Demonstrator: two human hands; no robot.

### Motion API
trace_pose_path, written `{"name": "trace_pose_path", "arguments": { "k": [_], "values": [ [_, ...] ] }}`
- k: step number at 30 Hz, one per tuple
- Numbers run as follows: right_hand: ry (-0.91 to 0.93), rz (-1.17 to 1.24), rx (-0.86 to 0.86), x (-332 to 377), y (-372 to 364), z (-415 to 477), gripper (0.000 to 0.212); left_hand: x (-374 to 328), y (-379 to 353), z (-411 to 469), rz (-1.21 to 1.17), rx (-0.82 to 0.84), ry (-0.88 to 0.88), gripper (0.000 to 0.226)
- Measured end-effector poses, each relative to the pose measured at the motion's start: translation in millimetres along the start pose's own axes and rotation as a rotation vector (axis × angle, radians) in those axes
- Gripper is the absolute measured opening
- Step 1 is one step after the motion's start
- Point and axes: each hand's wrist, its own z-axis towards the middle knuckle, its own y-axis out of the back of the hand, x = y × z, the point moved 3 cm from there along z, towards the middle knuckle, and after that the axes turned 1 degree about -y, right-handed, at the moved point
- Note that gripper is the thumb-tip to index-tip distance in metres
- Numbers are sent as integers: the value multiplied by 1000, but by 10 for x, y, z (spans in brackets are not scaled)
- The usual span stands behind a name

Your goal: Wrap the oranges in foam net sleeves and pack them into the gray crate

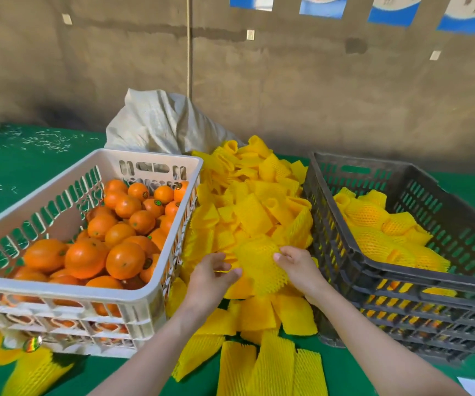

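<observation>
Oranges (125, 260) are still lying bare in the white crate (59, 290) on the left, filling it well up its walls, so most of the work is waiting. One sleeve (259, 267) is being worked in the middle, just above the pile (253, 207) of spare sleeves. It is bulging round as if over a fruit, though no orange is showing through the net. The left hand (210, 281) is pinching its left edge between thumb and fingers, and the right hand (299, 270) is gripping its right edge with curled fingers. Both hands seem to be stretching or settling the net.

On the right, the gray crate (419, 277) is holding a layer of wrapped oranges (373, 218) along its near side, with room left above them. By my reckoning the job is in its early part.

The pile is sitting between the two crates, touching both, and flat sleeves (273, 367) are spilling toward the person across the green tabletop (30, 155). A pale sack (159, 121) is slumping behind the pile. Nothing is blocking the way to the gray crate, though its near rim is standing higher than the hands.
</observation>
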Motion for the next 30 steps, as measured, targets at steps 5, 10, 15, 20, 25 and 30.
{"name": "trace_pose_path", "arguments": {
  "k": [5, 10, 15, 20, 25, 30],
  "values": [
    [-121, 340, 76, 195, -97, -248, 27, -268, -88, -22, -352, 37, 70, 7],
    [-243, 635, 205, 246, -183, -331, 24, -308, -95, 8, -605, -36, 137, 30],
    [58, 146, -40, 383, -188, -372, 30, -383, 23, -14, -7, -190, -330, 28],
    [403, 55, -207, 691, -300, -455, 41, -499, 35, -65, -44, -84, -336, 37],
    [479, -154, -286, 897, -341, -313, 48, -589, 216, -53, -149, -1, -280, 28],
    [543, -148, -264, 1188, -422, -122, 39, -628, 699, 81, -273, -42, -231, 13]
  ]
}}
